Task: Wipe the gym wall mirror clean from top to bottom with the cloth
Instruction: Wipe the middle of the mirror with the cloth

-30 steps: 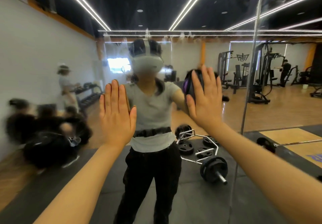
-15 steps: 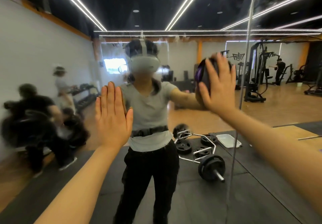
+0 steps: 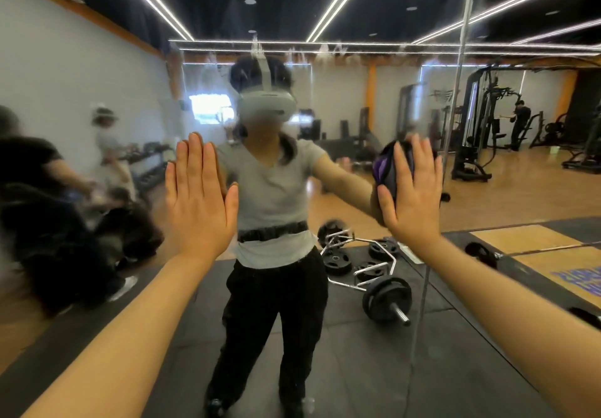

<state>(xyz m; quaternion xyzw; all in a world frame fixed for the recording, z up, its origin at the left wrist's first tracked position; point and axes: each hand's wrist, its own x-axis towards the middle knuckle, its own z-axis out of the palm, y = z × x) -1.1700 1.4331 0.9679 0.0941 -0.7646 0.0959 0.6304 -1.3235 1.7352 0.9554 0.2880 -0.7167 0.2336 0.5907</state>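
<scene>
The wall mirror (image 3: 341, 108) fills the view and carries streaks and smears near its top. My right hand (image 3: 413, 196) presses a dark cloth with purple folds (image 3: 388, 165) flat against the glass at chest height, fingers straight and spread. The cloth shows only along the hand's left edge; the rest is hidden behind the palm. My left hand (image 3: 198, 196) rests flat on the glass to the left, fingers straight and together, holding nothing.
A vertical seam (image 3: 457, 108) between mirror panels runs just right of my right hand. The reflection shows a person in a headset, a loaded curl bar (image 3: 387, 297) with weight plates on black floor mats, gym machines at the right and people at the left.
My right hand with the cloth swung up and right along the glass, then came back down a little. My left hand has stayed in place on the mirror.
</scene>
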